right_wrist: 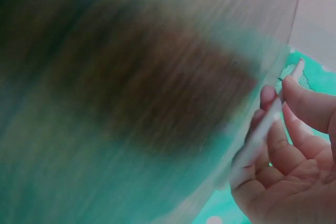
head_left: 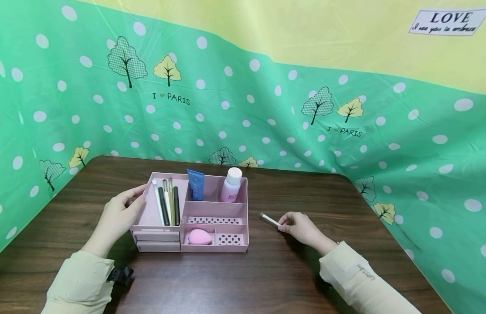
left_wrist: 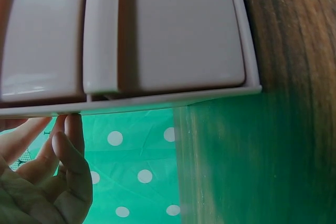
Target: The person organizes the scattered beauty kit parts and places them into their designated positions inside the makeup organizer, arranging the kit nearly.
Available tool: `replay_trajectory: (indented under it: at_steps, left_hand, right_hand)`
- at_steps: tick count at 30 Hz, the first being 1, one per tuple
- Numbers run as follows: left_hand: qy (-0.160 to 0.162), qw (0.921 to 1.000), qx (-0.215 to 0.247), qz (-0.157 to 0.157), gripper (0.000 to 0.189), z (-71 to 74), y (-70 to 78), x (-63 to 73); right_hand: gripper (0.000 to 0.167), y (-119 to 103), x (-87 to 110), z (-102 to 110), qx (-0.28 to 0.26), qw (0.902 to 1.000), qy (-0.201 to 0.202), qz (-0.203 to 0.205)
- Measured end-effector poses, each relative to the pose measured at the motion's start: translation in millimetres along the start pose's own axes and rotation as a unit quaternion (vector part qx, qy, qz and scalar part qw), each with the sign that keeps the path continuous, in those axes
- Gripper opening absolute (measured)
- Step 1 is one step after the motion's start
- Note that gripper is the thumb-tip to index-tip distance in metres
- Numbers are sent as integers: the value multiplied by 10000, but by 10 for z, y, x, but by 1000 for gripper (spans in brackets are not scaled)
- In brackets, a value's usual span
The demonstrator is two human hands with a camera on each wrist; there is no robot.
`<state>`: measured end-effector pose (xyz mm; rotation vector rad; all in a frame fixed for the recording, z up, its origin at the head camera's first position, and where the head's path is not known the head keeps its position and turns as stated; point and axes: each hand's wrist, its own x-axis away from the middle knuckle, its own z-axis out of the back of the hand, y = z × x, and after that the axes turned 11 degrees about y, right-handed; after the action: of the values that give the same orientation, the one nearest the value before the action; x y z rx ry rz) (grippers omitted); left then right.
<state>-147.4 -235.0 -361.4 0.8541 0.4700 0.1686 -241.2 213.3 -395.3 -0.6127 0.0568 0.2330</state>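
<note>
A pink desktop organizer stands on the table, and my left hand is at its left side. In the left wrist view the fingertips of that hand touch the organizer's side wall. To the right of the organizer, my right hand pinches a makeup brush with a white handle between thumb and fingers, its darker tip towards the organizer. The right wrist view shows the brush's pale handle along the fingers. Several brushes lean in the organizer's left compartment.
A blue tube and a white-capped pink bottle stand in the organizer's back compartments. A pink makeup sponge sits in a front compartment. Drawers are at the front left. A green dotted curtain hangs behind the wooden table.
</note>
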Motion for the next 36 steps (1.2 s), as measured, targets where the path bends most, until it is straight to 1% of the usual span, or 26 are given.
replay_trajectory:
  at_steps: [4,8,16,23,29,36]
  left_hand:
    - [-43,10000,9,6,46,3,-4,-1]
    - [-135,9999,37,66,47,2,-6,0]
    - [-88,9999,32,40,46,1,-6,1]
    - [-92,9999,35,44,46,1,-2,3]
    - [-109,9999,34,83,47,1,13,8]
    - [-46,10000,12,46,46,11,25,9]
  right_hand:
    - [8,-33,-1,8,-379,9992,82,-42]
    - [12,-76,8,30,-693,9975,158,17]
    - [17,-211,59,105,-1042,9938,378,111]
    - [27,-401,137,153,-1855,9823,254,70]
    - [33,-563,182,143,-2172,9760,55,-115]
    - [38,-744,210,127,-2553,9668,-108,-57]
